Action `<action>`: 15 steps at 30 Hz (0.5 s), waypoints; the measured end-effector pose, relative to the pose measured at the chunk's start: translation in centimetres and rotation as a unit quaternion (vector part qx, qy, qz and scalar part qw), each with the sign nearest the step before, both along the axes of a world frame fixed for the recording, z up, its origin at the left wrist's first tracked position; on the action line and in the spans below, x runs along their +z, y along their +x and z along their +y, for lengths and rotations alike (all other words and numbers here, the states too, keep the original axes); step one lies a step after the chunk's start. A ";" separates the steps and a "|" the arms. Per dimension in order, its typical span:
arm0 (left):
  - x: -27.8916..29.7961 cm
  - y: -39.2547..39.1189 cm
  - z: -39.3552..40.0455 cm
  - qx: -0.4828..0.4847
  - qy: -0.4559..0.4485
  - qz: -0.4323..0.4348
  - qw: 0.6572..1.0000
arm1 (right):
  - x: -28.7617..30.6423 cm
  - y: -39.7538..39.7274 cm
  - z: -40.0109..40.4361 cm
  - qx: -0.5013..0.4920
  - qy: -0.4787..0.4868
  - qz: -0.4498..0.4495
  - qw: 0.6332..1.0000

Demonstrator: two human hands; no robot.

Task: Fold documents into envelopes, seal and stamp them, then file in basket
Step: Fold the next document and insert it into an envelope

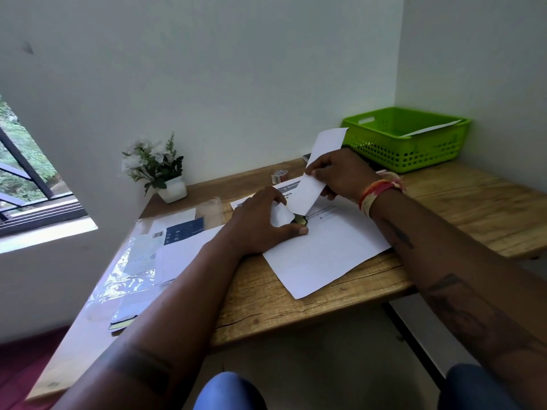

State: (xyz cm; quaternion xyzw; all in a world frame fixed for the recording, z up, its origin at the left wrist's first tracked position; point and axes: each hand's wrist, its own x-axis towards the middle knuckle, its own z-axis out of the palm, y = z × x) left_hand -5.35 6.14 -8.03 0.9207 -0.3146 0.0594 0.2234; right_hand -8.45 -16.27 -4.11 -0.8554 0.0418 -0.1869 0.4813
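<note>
Your right hand [340, 176] pinches a white envelope [321, 170], tilted above the printed sheets [325, 250], just in front of the green basket [405, 140]. Your left hand [266, 223] grips its lower end. One white piece already lies inside the basket; whether this envelope is sealed or stamped, I cannot tell. More sheets wait.

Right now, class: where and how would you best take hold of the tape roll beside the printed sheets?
Pinch the tape roll across its outer rim from above. It sits on the wooden desk behind the printed sheets, and both hands crowd its near side, so coming straight down looks easiest.
</note>
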 end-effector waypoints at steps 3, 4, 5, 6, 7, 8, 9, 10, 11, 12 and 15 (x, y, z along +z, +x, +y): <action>0.1 0.1 -0.1 0.001 0.004 -0.006 1.000 | -0.3 0.2 0.6 0.022 0.038 -0.002 0.999; 0.1 0.1 -0.1 0.002 0.004 -0.009 1.000 | -0.5 0.2 0.8 0.032 0.050 0.002 0.998; 0.1 0.2 -0.2 0.002 0.003 -0.012 1.000 | -0.6 0.2 1.0 0.044 0.060 0.008 0.997; 0.2 0.2 -0.2 0.002 0.002 -0.012 1.000 | -0.8 0.3 1.3 0.055 0.069 0.016 0.996; 0.2 0.1 -0.1 0.003 0.001 -0.013 1.000 | -0.9 0.4 1.5 0.065 0.078 0.023 0.995; 0.2 0.1 -0.1 0.003 0.000 -0.014 1.000 | -1.0 0.5 1.7 0.071 0.082 0.032 0.994; 0.1 0.1 -0.1 0.003 -0.001 -0.016 1.000 | -1.0 0.5 2.0 0.076 0.079 0.039 0.993; 0.1 0.1 -0.2 0.004 -0.001 -0.019 1.000 | -1.1 0.5 2.3 0.083 0.073 0.047 0.993; 0.1 0.0 -0.2 0.005 -0.001 -0.023 1.000 | -1.2 0.5 2.6 0.093 0.071 0.054 0.992; 0.1 0.0 -0.3 0.007 -0.003 -0.029 1.000 | -1.3 0.4 2.8 0.106 0.078 0.059 0.990; 0.3 -0.1 -0.3 0.010 -0.009 -0.047 0.999 | -1.3 0.2 3.4 0.123 0.049 0.060 0.989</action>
